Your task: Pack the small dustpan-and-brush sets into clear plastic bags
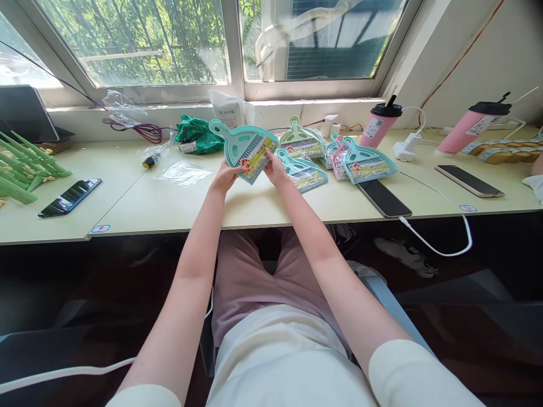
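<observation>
Above the pale table, a teal mini dustpan and brush set (pixel 246 146) with a yellow label is held up between both hands, its handle tilted to the upper left. My left hand (pixel 227 174) is closed on its lower left edge. On the right edge, my right hand (pixel 275 168) grips it with thumb and fingers over the label. Just right of it lies another teal dustpan set (pixel 303 171). Behind stands a green dustpan set (pixel 302 141). Farther right, a teal dustpan set (pixel 368 161) leans beside a pink one (pixel 338 161).
A black phone (pixel 385 198) with a white cable lies near the front edge. Two pink cups (pixel 380 125) stand at the right, near a white charger (pixel 408 148). Left are another phone (pixel 70 198), a green plastic bag (pixel 197 135) and clear wrapping (pixel 184 172).
</observation>
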`<state>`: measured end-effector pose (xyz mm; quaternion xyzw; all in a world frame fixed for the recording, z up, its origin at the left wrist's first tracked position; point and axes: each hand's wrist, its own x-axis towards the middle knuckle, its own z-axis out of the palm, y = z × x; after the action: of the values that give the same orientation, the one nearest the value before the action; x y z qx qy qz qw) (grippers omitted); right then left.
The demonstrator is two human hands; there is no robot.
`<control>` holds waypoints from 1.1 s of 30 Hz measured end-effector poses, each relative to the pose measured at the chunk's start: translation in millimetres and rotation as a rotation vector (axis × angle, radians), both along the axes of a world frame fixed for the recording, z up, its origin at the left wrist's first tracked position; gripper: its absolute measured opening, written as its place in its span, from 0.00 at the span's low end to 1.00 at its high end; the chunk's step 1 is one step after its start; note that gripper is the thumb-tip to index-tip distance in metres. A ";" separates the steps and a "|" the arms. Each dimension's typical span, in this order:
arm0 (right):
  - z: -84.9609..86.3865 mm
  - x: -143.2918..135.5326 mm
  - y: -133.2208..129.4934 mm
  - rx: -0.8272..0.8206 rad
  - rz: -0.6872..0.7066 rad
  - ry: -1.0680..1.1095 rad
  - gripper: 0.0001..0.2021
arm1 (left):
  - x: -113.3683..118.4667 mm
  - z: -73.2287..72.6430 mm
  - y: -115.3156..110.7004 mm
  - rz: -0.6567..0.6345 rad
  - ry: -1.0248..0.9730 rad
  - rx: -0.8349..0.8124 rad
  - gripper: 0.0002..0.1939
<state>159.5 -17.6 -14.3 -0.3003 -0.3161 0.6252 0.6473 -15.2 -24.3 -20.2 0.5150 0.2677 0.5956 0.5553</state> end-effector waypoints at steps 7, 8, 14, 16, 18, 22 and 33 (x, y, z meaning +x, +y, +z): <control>-6.0 -2.6 -1.8 0.064 0.036 -0.047 0.11 | 0.3 0.1 -0.2 0.037 0.032 0.003 0.52; -6.4 -2.6 -1.3 0.049 0.022 -0.047 0.11 | 0.6 -0.3 0.3 0.035 0.044 0.005 0.52; -5.2 -0.8 -1.4 0.035 -0.003 -0.026 0.11 | 0.5 -1.9 0.9 0.017 0.031 0.006 0.53; -4.9 -0.5 -1.8 0.037 -0.013 -0.028 0.11 | 0.7 -2.2 -0.8 0.005 0.021 0.013 0.55; -4.7 -0.3 -1.6 0.041 -0.020 -0.030 0.11 | 1.9 -2.2 -2.2 -0.008 0.013 0.022 0.55; -3.7 1.4 -0.4 0.046 -0.029 -0.022 0.10 | 1.3 -0.2 0.7 -0.009 0.026 0.020 0.52; -3.4 9.7 0.1 0.029 -0.130 0.071 0.12 | -32.6 -5.9 -0.5 1.065 0.969 -0.231 0.36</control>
<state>169.2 -17.5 -17.8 -0.2882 -0.2818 0.5874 0.7018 -47.8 -24.8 -26.1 0.4590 0.7589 0.4581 0.0601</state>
